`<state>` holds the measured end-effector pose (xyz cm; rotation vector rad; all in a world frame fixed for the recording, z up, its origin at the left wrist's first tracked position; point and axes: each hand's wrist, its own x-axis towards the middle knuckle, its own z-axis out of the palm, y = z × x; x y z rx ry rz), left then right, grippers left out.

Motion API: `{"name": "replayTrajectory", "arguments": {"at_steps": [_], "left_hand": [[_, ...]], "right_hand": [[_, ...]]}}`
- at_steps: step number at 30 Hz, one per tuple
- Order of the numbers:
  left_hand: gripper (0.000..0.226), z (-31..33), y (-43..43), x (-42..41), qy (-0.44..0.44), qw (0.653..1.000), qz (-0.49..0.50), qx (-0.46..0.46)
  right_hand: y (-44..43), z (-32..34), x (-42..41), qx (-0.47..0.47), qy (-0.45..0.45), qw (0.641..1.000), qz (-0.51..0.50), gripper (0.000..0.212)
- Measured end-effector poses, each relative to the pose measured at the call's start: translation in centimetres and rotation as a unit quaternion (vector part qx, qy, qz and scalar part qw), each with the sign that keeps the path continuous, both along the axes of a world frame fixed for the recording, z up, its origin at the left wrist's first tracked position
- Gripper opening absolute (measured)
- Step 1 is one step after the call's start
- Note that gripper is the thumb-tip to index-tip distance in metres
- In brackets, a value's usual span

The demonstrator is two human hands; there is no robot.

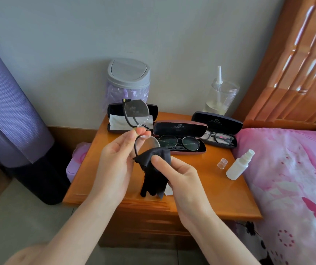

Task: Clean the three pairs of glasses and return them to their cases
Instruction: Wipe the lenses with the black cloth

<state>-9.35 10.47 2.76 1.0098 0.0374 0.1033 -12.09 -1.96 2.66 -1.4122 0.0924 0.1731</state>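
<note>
The left hand (115,159) pinches a pair of glasses (137,115) at the bridge between thumb and fingertips, holding them on end above the wooden desk (201,190), so that one lens stands high and the other hangs below. The right hand (178,180) grips a black cloth (151,169), its thumb pressing the cloth against the lower lens, whose bottom half is covered; the rest of the cloth trails down toward the desk front, where a scrap of white shows just behind it. Three opened cases lie in a row at the back of the desk. The left case (115,119), dark, holds only a pale folded wipe and is partly hidden behind the raised lens. The middle case (180,127), reddish brown, holds a round-framed pair (180,143). The right case (218,121), dark, holds a dark-framed pair (220,138). Nearer the desk's right edge sits a white spray bottle (239,166) with its clear cap (222,163) off and just beside it. Behind the cases, against the wall, are a grey swing-lid bin (128,77) lined with a lilac bag and a clear jar (221,98) with a white pump tube. A bed with a pink floral sheet (287,178) adjoins the desk on the right under a wooden headboard (296,64), and a rolled purple mat (6,111) leans at the left.
</note>
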Motion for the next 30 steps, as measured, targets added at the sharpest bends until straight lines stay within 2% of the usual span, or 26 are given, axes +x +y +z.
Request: {"name": "replayTrajectory", "arguments": {"at_steps": [5, 11, 14, 20, 25, 30], "left_hand": [[0.024, 0.3, -0.1, 0.1, 0.005, 1.0, -0.006, -0.005], [0.026, 0.2, -0.2, 0.1, -0.014, 1.0, -0.021, -0.014], [0.028, 0.1, -0.4, 0.0, -0.014, 1.0, -0.009, 0.02], [0.023, -0.4, -0.5, -0.3, 0.011, 0.999, 0.004, 0.039], [0.022, 0.0, 0.1, -0.3, 0.006, 0.999, 0.006, 0.046], [0.022, -0.1, 0.7, -0.1, 0.01, 0.999, 0.002, 0.037]], "right_hand": [[0.9, 0.5, 0.8, -0.004, -0.032, 0.999, 0.018, 0.018], [1.9, 1.2, 1.8, 0.068, -0.047, 0.996, -0.039, 0.008], [2.3, 0.7, 1.9, 0.073, -0.042, 0.995, -0.05, 0.008], [1.9, 0.0, 1.8, 0.023, -0.031, 0.999, -0.017, 0.01], [1.2, 0.0, 1.9, -0.071, -0.092, 0.992, 0.047, 0.007], [0.5, -0.7, 2.0, -0.167, -0.17, 0.967, 0.091, 0.013]]}}
